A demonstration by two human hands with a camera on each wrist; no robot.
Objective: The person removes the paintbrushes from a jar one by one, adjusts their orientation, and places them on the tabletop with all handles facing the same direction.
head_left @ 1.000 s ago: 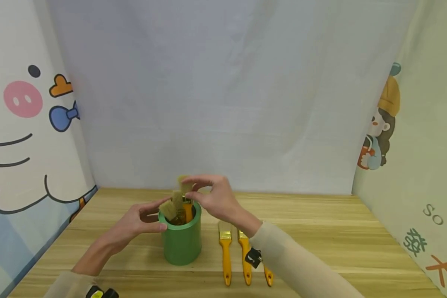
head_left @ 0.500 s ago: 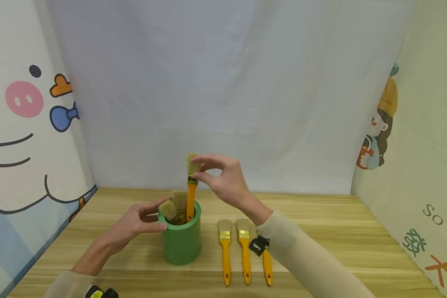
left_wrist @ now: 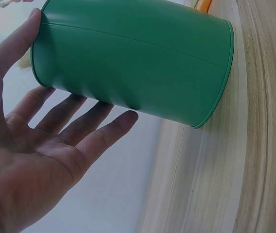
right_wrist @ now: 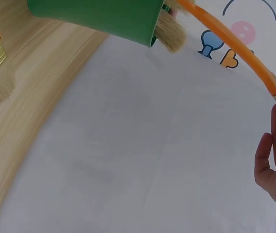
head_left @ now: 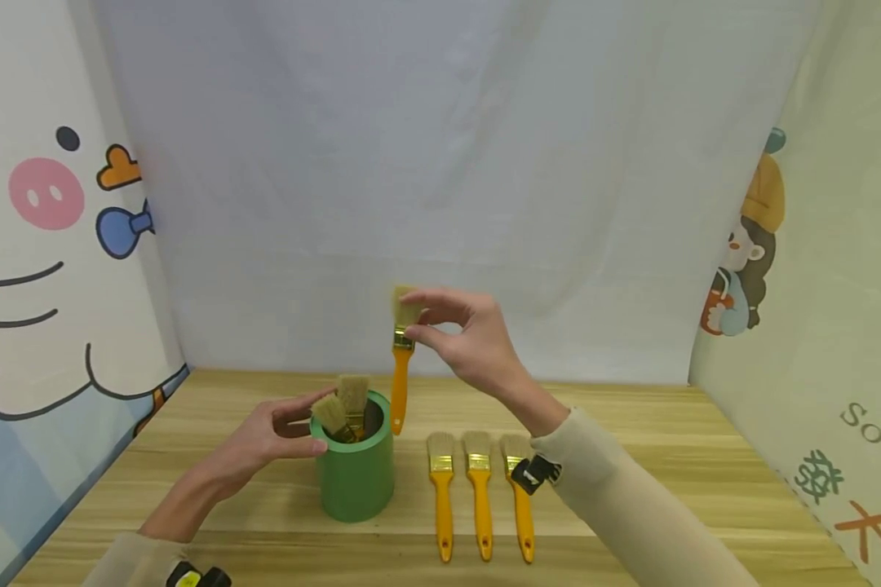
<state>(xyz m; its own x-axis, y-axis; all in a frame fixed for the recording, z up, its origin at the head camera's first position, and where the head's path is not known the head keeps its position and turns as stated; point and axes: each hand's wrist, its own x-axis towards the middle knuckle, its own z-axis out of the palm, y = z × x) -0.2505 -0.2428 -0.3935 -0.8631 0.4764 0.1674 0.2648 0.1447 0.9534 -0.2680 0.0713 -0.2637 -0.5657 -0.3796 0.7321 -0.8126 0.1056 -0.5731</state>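
Observation:
In the head view my left hand (head_left: 267,432) holds the side of a green cylindrical pot (head_left: 357,485), thumb at its rim. The left wrist view has the pot's wall (left_wrist: 133,58) lying between thumb and fingers. Two paintbrushes stand bristles-up in the pot; their handles are hidden inside. My right hand (head_left: 473,338) pinches another paintbrush (head_left: 400,383) by its metal band and bristles, its orange handle hanging down just right of the pot's rim. In the right wrist view this paintbrush (right_wrist: 240,48) slants past the pot.
Three paintbrushes lie side by side on the wooden table (head_left: 631,489), right of the pot: a left one (head_left: 444,505), a middle one (head_left: 482,505) and a right one (head_left: 523,509), bristles away from me. A pale curtain (head_left: 440,179) hangs behind, with printed cloths at both sides.
My right hand has drawn a paintbrush up out of the pot and moved it to the right, its handle now clear of the rim. The left hand has stayed at the pot.

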